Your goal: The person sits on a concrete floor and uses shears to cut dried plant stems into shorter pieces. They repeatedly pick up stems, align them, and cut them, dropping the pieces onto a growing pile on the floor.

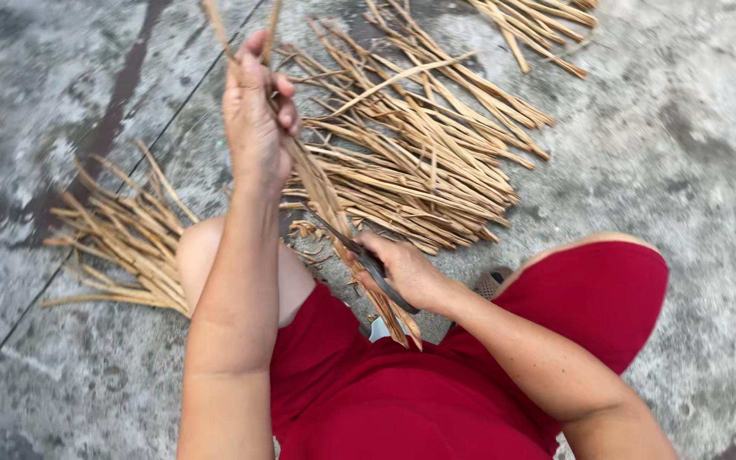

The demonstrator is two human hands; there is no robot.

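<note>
A long, dry, tan strip of fibrous plant stalk (325, 192) runs diagonally between two bare hands above a red-clad lap. The left hand (255, 115) is closed around its upper part, the strip's top cut off by the frame edge. The right hand (404, 271) is wrapped around a dark-bladed knife (366, 260) laid against the strip's frayed lower end; the handle is hidden in the palm. Beyond lies a large fan-shaped heap of flat straw-coloured strips (419, 145), with a smaller heap of the same strips (125, 238) to the left, on mottled, stained grey concrete floor (683, 145). A small light blue object (379, 328) under the strip is too hidden to identify.
</note>
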